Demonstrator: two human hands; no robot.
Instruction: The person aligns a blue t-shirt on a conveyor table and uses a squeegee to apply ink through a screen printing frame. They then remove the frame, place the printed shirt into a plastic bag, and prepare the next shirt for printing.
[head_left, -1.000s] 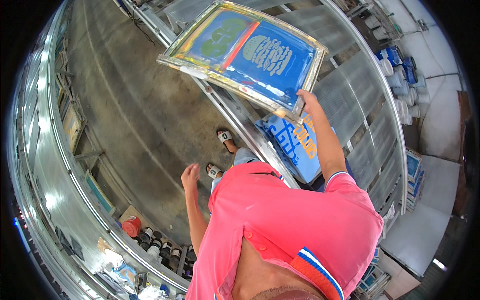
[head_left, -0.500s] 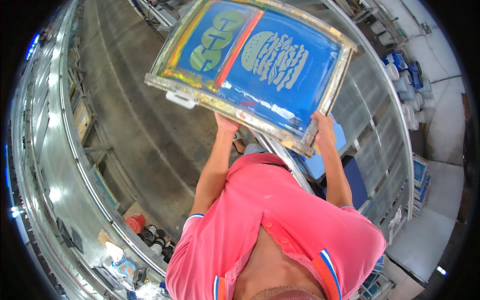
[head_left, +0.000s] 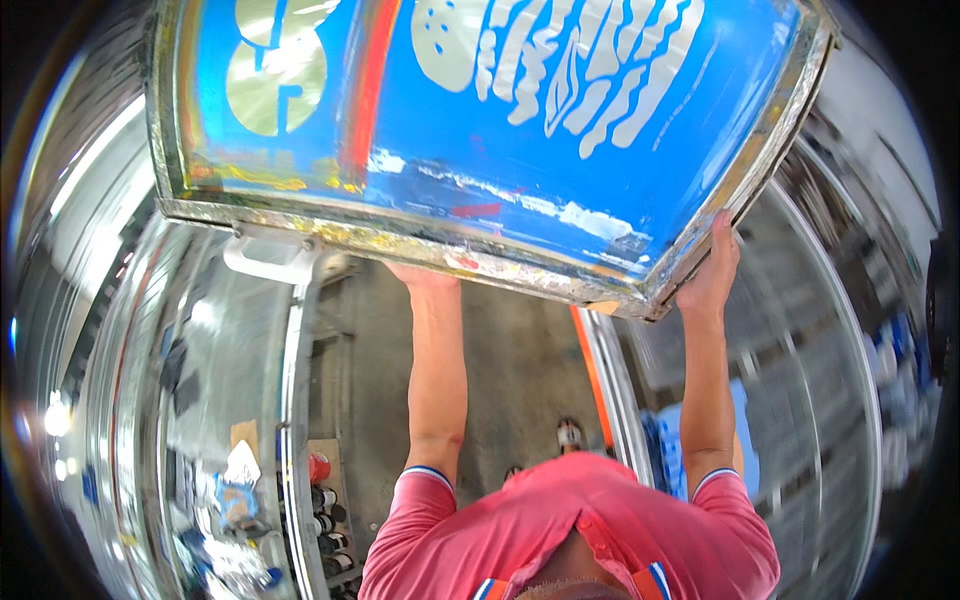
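Observation:
A large screen printing frame (head_left: 560,180) is held up tilted in front of me. Its blue mesh carries a pale burger-shaped stencil and round pale shapes, split by a red strip, and ink stains its metal border. From below, my left hand (head_left: 425,277) supports the near edge; its fingers are hidden under the frame. My right hand (head_left: 710,272) grips the right-hand edge near the close corner, thumb on the border. A white plastic handle (head_left: 268,258) projects from the near edge, left of my left hand.
Long metal tables run along my left (head_left: 215,370) and right (head_left: 790,400), with a concrete floor (head_left: 510,370) between them. Dark-lidded jars (head_left: 330,540) and a red container (head_left: 318,466) stand low at left. A light blue sheet (head_left: 672,440) lies by my right arm.
The frame has come closer and fills more of the upper view, its tilt changed. Both arms are more outstretched, and my body has turned relative to the tables. Both hands keep their hold.

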